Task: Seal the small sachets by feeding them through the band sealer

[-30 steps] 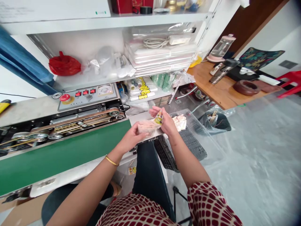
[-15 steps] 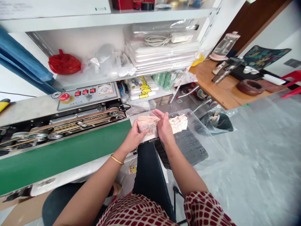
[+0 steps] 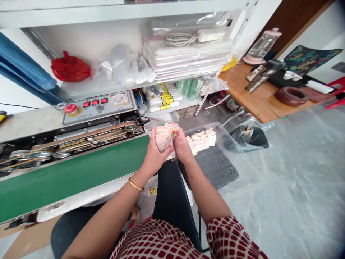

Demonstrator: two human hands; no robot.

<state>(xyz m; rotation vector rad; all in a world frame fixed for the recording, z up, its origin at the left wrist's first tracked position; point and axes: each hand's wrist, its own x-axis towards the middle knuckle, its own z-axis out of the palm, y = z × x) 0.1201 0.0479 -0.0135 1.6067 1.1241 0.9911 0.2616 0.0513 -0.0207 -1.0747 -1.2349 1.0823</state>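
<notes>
Pale pink-and-cream bundle of small printed packets [image 3: 164, 138] sits at centre frame, held between your bare hands above your dark denim thigh [image 3: 172, 194]. Your left hand [image 3: 155, 153], with a thin gold bangle [image 3: 136, 184] at the wrist, cups the bundle's left side, its fingers curled closed around the flexible, ruffled edges. Your right hand [image 3: 183, 144] presses against the right side, its fingers bent and closed on the stack; the fingertips are partly hidden.

Just right of your hands, a loose pile of similar packets [image 3: 202, 140] lies in a clear plastic tray [image 3: 205, 126], above a black perforated plastic grid [image 3: 218, 169]. To your left, note the green belt [image 3: 67, 176] of the sealing machine, its steel pulleys [image 3: 61, 154], and a metal control panel [image 3: 97, 106] with a red round stop button [image 3: 70, 108]. At upper centre, a white shelf carries stacked clear plastic bags [image 3: 188, 61]. At upper right stands a wooden tabletop [image 3: 242, 90].
</notes>
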